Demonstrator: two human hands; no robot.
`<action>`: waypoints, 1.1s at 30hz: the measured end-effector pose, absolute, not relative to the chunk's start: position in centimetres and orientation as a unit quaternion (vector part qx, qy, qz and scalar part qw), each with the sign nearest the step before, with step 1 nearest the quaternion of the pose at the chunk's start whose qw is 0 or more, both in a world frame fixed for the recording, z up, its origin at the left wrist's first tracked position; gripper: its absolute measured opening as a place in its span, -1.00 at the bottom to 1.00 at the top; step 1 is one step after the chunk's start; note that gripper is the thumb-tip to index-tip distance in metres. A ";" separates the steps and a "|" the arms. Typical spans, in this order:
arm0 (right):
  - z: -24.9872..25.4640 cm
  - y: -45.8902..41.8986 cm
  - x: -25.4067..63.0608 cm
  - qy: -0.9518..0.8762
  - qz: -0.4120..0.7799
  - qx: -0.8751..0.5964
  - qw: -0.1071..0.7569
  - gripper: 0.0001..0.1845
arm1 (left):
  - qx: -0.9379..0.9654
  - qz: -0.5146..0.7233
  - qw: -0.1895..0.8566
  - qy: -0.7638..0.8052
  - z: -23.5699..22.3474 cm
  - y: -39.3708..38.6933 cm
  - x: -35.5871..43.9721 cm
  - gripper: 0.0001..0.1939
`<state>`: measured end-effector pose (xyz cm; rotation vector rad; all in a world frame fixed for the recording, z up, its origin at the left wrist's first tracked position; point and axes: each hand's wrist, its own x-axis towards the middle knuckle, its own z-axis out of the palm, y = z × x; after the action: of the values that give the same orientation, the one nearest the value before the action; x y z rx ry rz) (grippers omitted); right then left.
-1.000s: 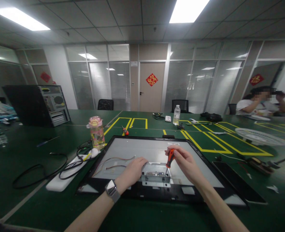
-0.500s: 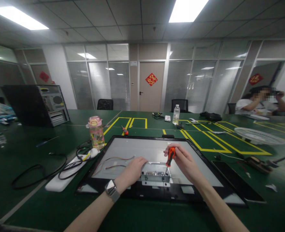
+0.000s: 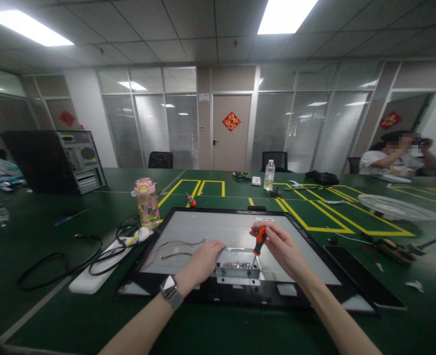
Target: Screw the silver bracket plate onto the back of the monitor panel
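Note:
A monitor panel (image 3: 203,224) in a black frame lies flat on the green table before me. On its near half sits a metal bracket (image 3: 238,273) with connectors showing along it. My left hand (image 3: 203,259) grips the bracket's left end, fingers bent over its edge and their tips partly hidden. In my right hand (image 3: 277,241) is a screwdriver (image 3: 260,240) with an orange and black handle. It points down, its tip at the bracket's right end. Thin cables (image 3: 177,249) lie on the panel left of the bracket.
To the left are a white power strip (image 3: 95,273) with black cords, a pink-lidded bottle (image 3: 147,204) and a computer case (image 3: 51,160). Another screwdriver (image 3: 191,200) lies beyond the panel. A dark flat slab (image 3: 364,276) lies right. A person (image 3: 384,160) sits far right.
The orange screwdriver's handle has tilted slightly to the left, and my right fingers have shifted a little on it. My left hand and the bracket stay in place.

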<state>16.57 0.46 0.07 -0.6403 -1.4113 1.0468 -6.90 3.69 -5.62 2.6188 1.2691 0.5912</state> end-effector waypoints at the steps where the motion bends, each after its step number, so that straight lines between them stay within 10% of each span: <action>1: -0.1 0.6 16.7 -0.609 0.441 -0.283 0.596 -0.73 | 0.879 0.199 0.086 0.425 -5.6 3.7 -6.9 -0.46; 33: 0.3 0.5 16.7 -0.643 0.330 -0.325 0.610 -0.79 | 0.878 0.195 0.085 0.429 -5.8 3.8 -6.9 -0.45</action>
<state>16.72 0.46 0.27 -0.7491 -1.4841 0.7614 -6.94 3.82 -5.77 2.6186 1.2800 0.5811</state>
